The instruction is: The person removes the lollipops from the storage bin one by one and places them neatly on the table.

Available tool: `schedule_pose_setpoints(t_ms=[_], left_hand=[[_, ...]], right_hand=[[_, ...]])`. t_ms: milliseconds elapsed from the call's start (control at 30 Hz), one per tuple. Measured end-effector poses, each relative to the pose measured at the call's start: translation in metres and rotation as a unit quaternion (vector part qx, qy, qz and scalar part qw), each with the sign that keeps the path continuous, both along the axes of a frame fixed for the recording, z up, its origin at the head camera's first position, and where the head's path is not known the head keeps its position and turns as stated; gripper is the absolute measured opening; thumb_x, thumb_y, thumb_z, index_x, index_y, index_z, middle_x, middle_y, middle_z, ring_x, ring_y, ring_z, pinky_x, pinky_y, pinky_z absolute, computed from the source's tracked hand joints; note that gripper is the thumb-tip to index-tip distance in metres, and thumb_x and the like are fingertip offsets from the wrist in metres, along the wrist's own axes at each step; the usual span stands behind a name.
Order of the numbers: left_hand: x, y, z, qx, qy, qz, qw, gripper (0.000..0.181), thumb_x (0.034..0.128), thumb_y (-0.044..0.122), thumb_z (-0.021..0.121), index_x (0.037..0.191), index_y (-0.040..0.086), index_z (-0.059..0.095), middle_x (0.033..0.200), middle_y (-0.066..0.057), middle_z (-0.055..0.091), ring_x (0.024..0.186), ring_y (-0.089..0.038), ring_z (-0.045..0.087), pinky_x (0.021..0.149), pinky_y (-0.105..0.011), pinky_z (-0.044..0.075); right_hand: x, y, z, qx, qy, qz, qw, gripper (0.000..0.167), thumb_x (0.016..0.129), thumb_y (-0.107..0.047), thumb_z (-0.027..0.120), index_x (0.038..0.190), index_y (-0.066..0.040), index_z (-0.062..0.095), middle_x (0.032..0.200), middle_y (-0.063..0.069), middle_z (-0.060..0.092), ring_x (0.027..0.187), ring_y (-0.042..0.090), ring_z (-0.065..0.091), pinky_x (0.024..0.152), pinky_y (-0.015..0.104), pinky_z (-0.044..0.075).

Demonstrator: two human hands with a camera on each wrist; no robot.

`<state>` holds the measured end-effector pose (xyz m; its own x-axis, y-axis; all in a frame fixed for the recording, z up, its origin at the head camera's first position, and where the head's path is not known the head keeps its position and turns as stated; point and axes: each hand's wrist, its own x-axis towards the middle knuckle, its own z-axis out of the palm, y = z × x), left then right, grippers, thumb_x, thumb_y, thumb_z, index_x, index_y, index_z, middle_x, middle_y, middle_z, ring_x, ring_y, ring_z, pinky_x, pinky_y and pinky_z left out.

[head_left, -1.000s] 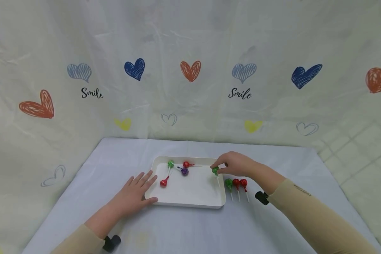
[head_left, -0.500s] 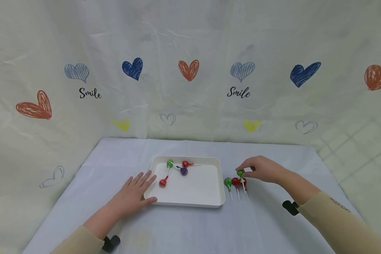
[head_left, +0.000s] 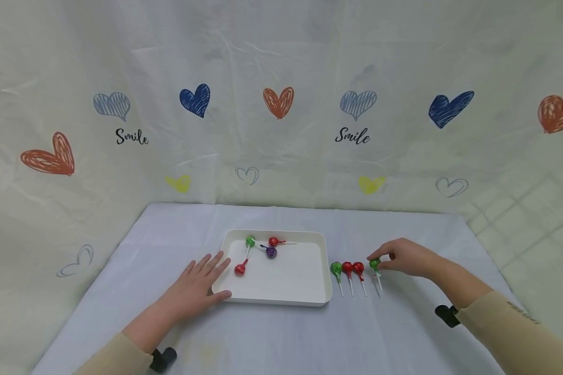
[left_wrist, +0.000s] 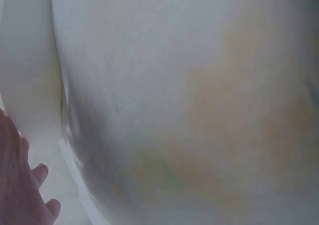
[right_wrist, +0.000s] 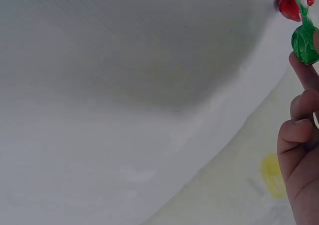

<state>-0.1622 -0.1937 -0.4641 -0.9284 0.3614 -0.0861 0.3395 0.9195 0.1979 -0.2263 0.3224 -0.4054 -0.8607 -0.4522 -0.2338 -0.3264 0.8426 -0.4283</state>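
Observation:
My right hand (head_left: 409, 257) pinches a green lollipop (head_left: 374, 264) by its round head, at the right end of a row on the cloth. In the right wrist view the green lollipop (right_wrist: 305, 44) sits between thumb and finger. Beside it lie a green lollipop (head_left: 336, 269) and two red lollipops, one the nearer red lollipop (head_left: 358, 268). My left hand (head_left: 194, 286) rests with spread fingers on the left edge of a white tray (head_left: 286, 281). Inside the tray are a green lollipop (head_left: 250, 241), a purple lollipop (head_left: 271, 252) and two red ones, including a red lollipop (head_left: 240, 270).
A white cloth (head_left: 281, 338) covers the table. Behind it hangs a pale sheet (head_left: 300, 52) printed with hearts and the word Smile. The left wrist view shows mostly the stained cloth (left_wrist: 164, 85) and part of the left hand's fingers.
My right hand has carried the green lollipop out of the tray, rightward over the row, and lowered it to the row's right end. The left hand stays at the tray.

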Motion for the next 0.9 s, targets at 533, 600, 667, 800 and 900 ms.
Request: schedule_pose_setpoints(t_ms=[533,600,667,800,900], left_hand=[[-0.001,-0.001,-0.003,0.002,-0.001,0.0,1.0,0.087,0.0898,0.07,0.051,0.159,0.024,0.026,0.166,-0.002,0.016,0.151,-0.034,0.014,0.119,-0.06,0.011],[-0.001,-0.001,-0.003,0.003,0.0,0.0,1.0,0.086,0.09,0.07,0.052,0.159,0.024,0.026,0.166,-0.002,0.016,0.15,-0.034,0.015,0.119,-0.06,0.011],[-0.002,-0.001,-0.003,0.003,0.001,-0.001,1.0,0.086,0.09,0.069,0.052,0.159,0.024,0.026,0.166,-0.003,0.016,0.15,-0.034,0.015,0.118,-0.06,0.011],[-0.001,-0.001,-0.003,0.003,0.001,-0.001,1.0,0.086,0.09,0.069,0.052,0.158,0.024,0.026,0.166,-0.003,0.016,0.15,-0.035,0.015,0.118,-0.06,0.011],[-0.001,-0.001,-0.003,0.005,0.002,-0.001,1.0,0.085,0.0901,0.068,0.053,0.158,0.024,0.027,0.165,-0.003,0.017,0.15,-0.035,0.016,0.118,-0.06,0.012]], right_hand=[[-0.009,-0.005,-0.026,-0.001,-0.02,-0.017,0.9997,0.023,0.088,-0.019,0.076,0.11,-0.016,0.077,0.112,0.002,0.071,0.108,0.029,0.062,0.09,0.05,0.053],[-0.009,-0.006,-0.026,-0.001,-0.022,-0.019,0.9996,0.023,0.088,-0.02,0.076,0.111,-0.016,0.076,0.113,0.003,0.071,0.103,0.026,0.062,0.088,0.047,0.054],[-0.008,-0.006,-0.025,-0.002,-0.027,-0.022,0.9994,0.025,0.089,-0.02,0.075,0.113,-0.017,0.076,0.114,0.003,0.07,0.099,0.022,0.061,0.085,0.044,0.055],[-0.007,-0.005,-0.022,-0.002,-0.026,-0.027,0.9993,0.03,0.089,-0.023,0.074,0.12,-0.019,0.073,0.117,0.003,0.068,0.094,0.019,0.058,0.079,0.038,0.054],[-0.007,-0.002,-0.02,0.0,-0.018,-0.029,0.9994,0.033,0.09,-0.025,0.074,0.122,-0.019,0.072,0.118,0.003,0.068,0.09,0.018,0.056,0.074,0.034,0.052]])
